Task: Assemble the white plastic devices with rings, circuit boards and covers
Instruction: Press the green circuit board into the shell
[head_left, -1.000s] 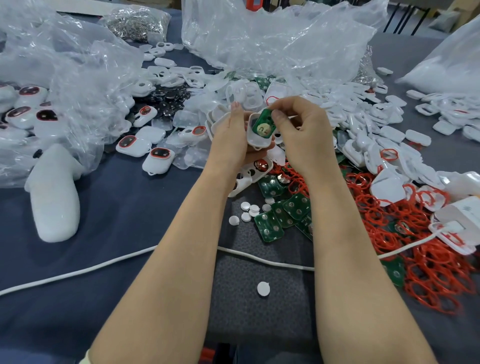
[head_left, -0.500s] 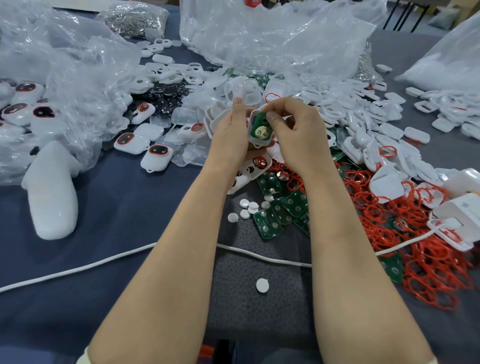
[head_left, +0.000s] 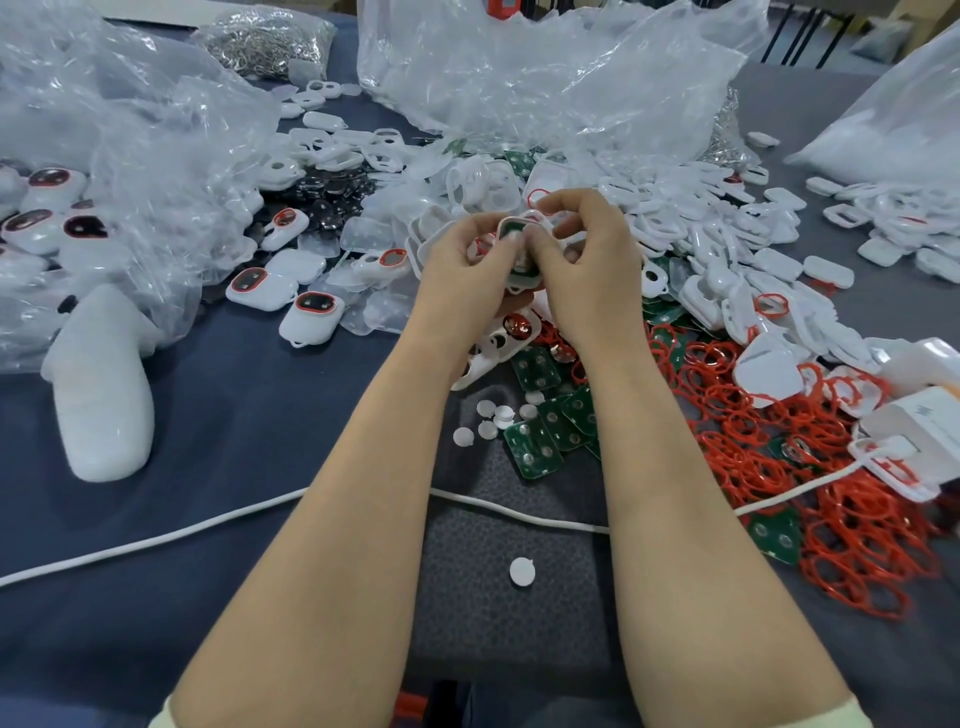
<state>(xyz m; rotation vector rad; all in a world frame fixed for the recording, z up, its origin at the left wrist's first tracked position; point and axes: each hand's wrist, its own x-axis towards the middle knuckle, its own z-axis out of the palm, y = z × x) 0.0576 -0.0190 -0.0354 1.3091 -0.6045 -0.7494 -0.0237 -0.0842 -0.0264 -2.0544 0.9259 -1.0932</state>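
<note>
I see left hand (head_left: 467, 262) and right hand (head_left: 592, 265), fingers (head_left: 496, 254) curled round white device (head_left: 511, 224) above table (head_left: 234, 426) middle, green board (head_left: 517, 232) inside. Dark blue cloth top; grey mat (head_left: 493, 613) at near edge, red rings (head_left: 857, 519) toward right edge, clear bags (head_left: 519, 78) along far edge.

White shell (head_left: 535, 217) being pinched between left hand (head_left: 467, 265) and right hand (head_left: 592, 260) above the tabletop (head_left: 234, 441), tilted, green circuit board (head_left: 515, 227) sitting inside it. Loose circuit boards (head_left: 534, 457) lying flat just below, red rings (head_left: 857, 525) piling up at right, white covers (head_left: 727, 244) heaping behind, finished devices (head_left: 310, 314) lying at left.
</note>
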